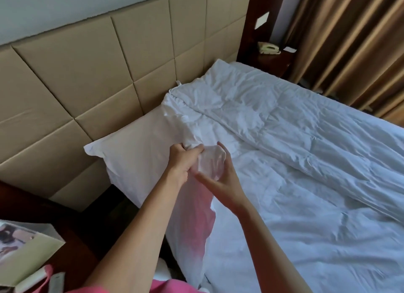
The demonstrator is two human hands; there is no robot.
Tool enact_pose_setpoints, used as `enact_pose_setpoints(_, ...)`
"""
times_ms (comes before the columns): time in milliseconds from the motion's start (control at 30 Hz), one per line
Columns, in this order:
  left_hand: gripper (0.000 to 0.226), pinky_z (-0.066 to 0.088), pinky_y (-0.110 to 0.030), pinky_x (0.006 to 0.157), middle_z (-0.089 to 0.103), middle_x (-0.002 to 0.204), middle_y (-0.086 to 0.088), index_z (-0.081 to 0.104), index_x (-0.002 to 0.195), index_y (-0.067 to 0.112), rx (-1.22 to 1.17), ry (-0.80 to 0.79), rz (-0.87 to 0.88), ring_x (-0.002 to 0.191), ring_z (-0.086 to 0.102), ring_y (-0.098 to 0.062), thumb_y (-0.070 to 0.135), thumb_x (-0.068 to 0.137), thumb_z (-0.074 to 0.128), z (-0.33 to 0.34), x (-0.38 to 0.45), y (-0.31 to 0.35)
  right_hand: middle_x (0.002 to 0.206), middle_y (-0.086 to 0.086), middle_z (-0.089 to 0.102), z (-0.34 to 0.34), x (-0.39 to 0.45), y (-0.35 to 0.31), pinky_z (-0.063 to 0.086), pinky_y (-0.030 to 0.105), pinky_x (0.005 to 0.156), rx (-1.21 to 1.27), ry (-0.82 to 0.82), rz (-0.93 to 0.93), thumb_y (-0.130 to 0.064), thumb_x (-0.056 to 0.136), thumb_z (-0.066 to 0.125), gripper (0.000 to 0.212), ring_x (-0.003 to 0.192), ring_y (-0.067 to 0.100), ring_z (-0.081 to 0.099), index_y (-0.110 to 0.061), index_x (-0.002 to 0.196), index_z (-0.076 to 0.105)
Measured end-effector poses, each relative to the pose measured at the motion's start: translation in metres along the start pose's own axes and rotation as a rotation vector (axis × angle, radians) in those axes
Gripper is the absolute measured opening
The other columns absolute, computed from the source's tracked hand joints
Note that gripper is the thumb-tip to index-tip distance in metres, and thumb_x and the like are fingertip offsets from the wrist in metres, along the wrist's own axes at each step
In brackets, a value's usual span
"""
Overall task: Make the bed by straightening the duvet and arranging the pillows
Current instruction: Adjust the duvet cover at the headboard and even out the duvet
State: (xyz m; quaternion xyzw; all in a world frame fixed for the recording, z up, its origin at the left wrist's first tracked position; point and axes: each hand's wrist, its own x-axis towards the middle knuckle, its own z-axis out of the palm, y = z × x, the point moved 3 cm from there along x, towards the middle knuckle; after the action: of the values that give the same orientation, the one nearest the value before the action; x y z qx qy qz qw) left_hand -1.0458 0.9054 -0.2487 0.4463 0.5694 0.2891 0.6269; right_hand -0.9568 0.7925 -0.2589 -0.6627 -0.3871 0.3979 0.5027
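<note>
A white duvet (306, 161) lies rumpled over the bed, with a long fold running diagonally across it. A white pillow (135, 153) leans against the headboard at the near corner. Another pillow (227, 72) shows at the far end under the duvet's top edge. My left hand (181, 161) pinches a bunched corner of the duvet's white cover right next to the near pillow. My right hand (220, 179) is cupped around the same fold of fabric from the right, fingers curled on it. The loose cloth hangs down between my forearms.
A beige padded headboard (98, 74) runs along the left. A dark bedside table with a telephone (267, 48) stands at the far corner, brown curtains (349, 41) behind it. A dark nightstand at the near left holds a printed card and papers (24, 251).
</note>
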Motion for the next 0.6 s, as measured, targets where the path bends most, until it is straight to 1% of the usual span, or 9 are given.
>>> enact_pose_setpoints(67,0.012,0.055,-0.033,0.067,0.065,0.077,-0.013,0.066,0.080,0.003,-0.024,-0.030,0.016,0.073,0.067,-0.023,0.010,0.079,0.075,0.013,0.004,0.009,0.132,-0.012,0.056,-0.004,-0.006,0.026,0.053,0.032,0.096,-0.010,0.027,0.101,-0.039,0.068,0.087,0.098,0.120,0.005,0.058,-0.038,0.144,0.026)
enact_pose_setpoints(133,0.014,0.048,-0.032,0.064,0.057,0.076,-0.009,0.062,0.078,0.008,-0.022,-0.059,0.050,0.072,0.059,-0.021,0.013,0.075,0.075,0.026,0.012,0.019,0.132,-0.009,0.056,-0.003,-0.013,0.058,0.053,0.037,0.098,-0.042,0.015,0.241,-0.038,0.068,0.086,0.094,0.120,0.011,0.058,-0.035,0.143,0.029)
enact_pose_setpoints(167,0.018,0.045,-0.031,0.063,0.053,0.075,-0.007,0.058,0.072,0.010,-0.022,-0.059,0.064,0.070,0.055,-0.019,0.013,0.074,0.075,0.032,0.017,0.024,0.127,-0.008,0.059,-0.002,-0.016,0.070,0.053,0.038,0.097,-0.071,0.008,0.317,-0.034,0.074,0.082,0.083,0.118,0.014,0.059,-0.032,0.141,0.035)
enact_pose_setpoints(233,0.028,0.044,-0.030,0.061,0.051,0.069,-0.005,0.051,0.062,0.013,-0.028,-0.048,0.081,0.067,0.054,-0.017,0.013,0.073,0.076,0.040,0.027,0.034,0.112,-0.004,0.065,-0.002,-0.017,0.087,0.055,0.037,0.090,-0.146,0.063,0.429,-0.027,0.085,0.071,0.044,0.106,0.019,0.064,-0.023,0.125,0.054)
enact_pose_setpoints(300,0.021,0.048,-0.030,0.062,0.057,0.070,-0.004,0.057,0.067,0.011,-0.029,-0.055,0.083,0.068,0.059,-0.017,0.015,0.070,0.077,0.042,0.040,0.041,0.094,-0.001,0.067,-0.007,-0.013,0.095,0.054,0.036,0.080,-0.189,0.185,0.482,-0.024,0.090,0.066,0.014,0.089,0.020,0.064,-0.017,0.102,0.063)
enact_pose_setpoints(333,0.019,0.050,-0.031,0.064,0.060,0.073,-0.005,0.061,0.072,0.009,-0.037,-0.062,0.078,0.069,0.061,-0.018,0.016,0.069,0.078,0.041,0.048,0.044,0.086,0.001,0.066,-0.009,-0.010,0.095,0.053,0.036,0.075,-0.192,0.231,0.487,-0.024,0.090,0.065,0.013,0.081,0.020,0.063,-0.012,0.094,0.064)
enact_pose_setpoints(433,0.015,0.057,-0.032,0.071,0.070,0.082,-0.007,0.069,0.082,0.004,-0.054,-0.082,0.062,0.078,0.069,-0.020,0.011,0.072,0.077,0.036,0.073,0.057,0.073,0.002,0.060,-0.008,0.006,0.089,0.046,0.030,0.061,-0.205,0.331,0.486,-0.025,0.091,0.065,0.023,0.068,0.020,0.057,-0.002,0.086,0.063)
enact_pose_setpoints(533,0.007,0.057,-0.030,0.070,0.071,0.081,-0.003,0.068,0.077,0.008,-0.072,-0.113,0.087,0.076,0.069,-0.016,0.007,0.074,0.075,0.032,0.095,0.078,0.062,-0.003,0.056,-0.002,0.024,0.077,0.039,0.019,0.048,-0.230,0.478,0.454,-0.025,0.091,0.066,0.025,0.059,0.017,0.055,-0.012,0.071,0.059)
enact_pose_setpoints(600,0.009,0.059,-0.032,0.074,0.071,0.080,-0.002,0.066,0.074,0.011,-0.089,-0.138,0.097,0.074,0.069,-0.015,0.006,0.076,0.073,0.028,0.110,0.093,0.060,-0.003,0.056,0.000,0.034,0.073,0.039,0.021,0.047,-0.211,0.568,0.450,-0.030,0.089,0.070,0.029,0.055,0.015,0.054,-0.011,0.070,0.059)
